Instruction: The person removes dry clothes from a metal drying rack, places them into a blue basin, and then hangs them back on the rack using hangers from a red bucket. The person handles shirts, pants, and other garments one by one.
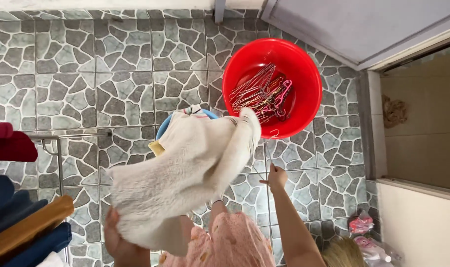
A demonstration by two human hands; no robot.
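Cream fleece garment runs lengthwise from left hand up-right toward red tub of hangers. Left grip clamps its lower edge; right hand pinches a thin wire hanger beside it.

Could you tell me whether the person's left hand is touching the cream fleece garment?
Touching. The head view shows the left hand gripping the lower edge of the cream fleece garment, with the fabric draped over its fingers.

Two pink-and-white plastic packages lie crumpled on the floor at lower right, beside the wall.
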